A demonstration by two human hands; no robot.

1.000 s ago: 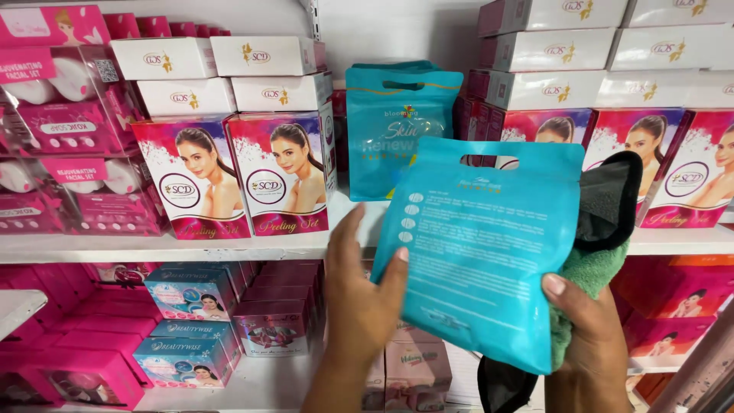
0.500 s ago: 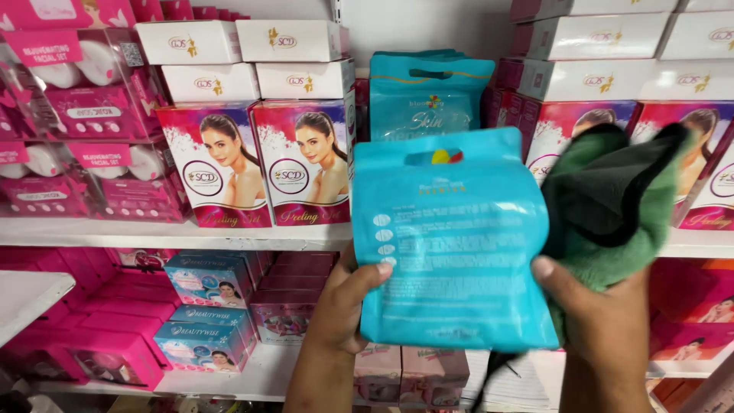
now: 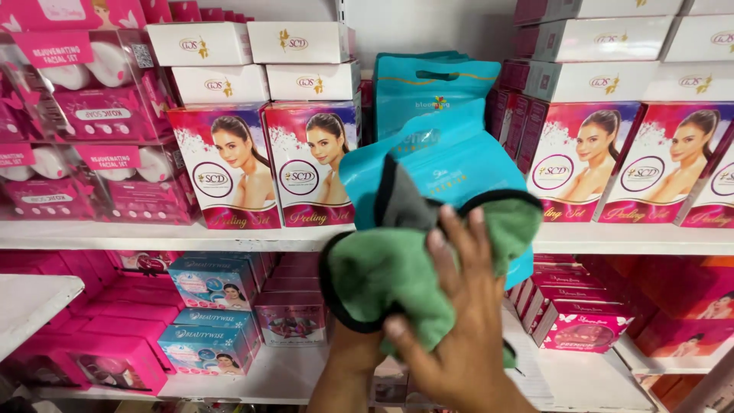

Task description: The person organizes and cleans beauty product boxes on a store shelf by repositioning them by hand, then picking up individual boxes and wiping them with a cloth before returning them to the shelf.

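My right hand (image 3: 459,321) presses a green cloth with black edging (image 3: 390,268) flat against a teal plastic pouch (image 3: 451,164), covering its lower half. The pouch is held up in front of a white shelf (image 3: 153,235). My left hand is almost wholly hidden behind the cloth; only its wrist (image 3: 340,375) shows below, under the pouch it holds. More teal pouches (image 3: 436,80) stand upright on the shelf right behind.
Pink-and-white picture boxes (image 3: 229,164) stand left of the pouches, with more (image 3: 581,160) to the right and white boxes (image 3: 252,61) stacked on top. Blue boxes (image 3: 206,279) and pink boxes fill the lower shelf. A white counter corner (image 3: 30,294) juts in at left.
My right hand has brought the green cloth from the pouch's right side across onto its face. The pouch has tilted and risen slightly, and my left hand is now hidden behind the cloth.
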